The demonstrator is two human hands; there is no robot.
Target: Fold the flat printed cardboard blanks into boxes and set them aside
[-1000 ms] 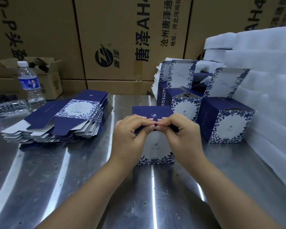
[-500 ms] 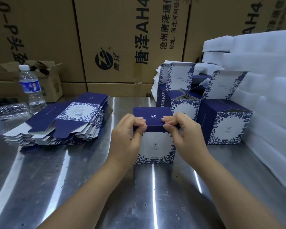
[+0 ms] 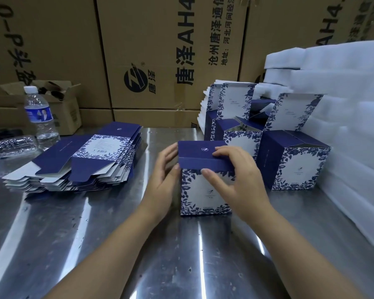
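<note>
Steel table [image 3: 95,244], backed by stacked brown cartons [image 3: 160,50]. Box [image 3: 205,190] is stood on it. Left of box: stack of flat blanks [image 3: 78,165], with a bottle [image 3: 41,117] beyond. Right of box: finished boxes [image 3: 294,165] and white foam sheets [image 3: 343,104].

Change noted: half a second ago the lid's front edge was pinched by both hands. Now the left hand [image 3: 162,180] is laid flat, fingers straight, against the box's left side. The right hand [image 3: 235,180] is clamped over the lid, thumb on the front.

Long axis is vertical. The printed front is turned toward the person, lid uppermost.

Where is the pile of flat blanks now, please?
In the head view, the pile of flat blanks lies left on the metal table, between the upright water bottle and the left hand.
</note>
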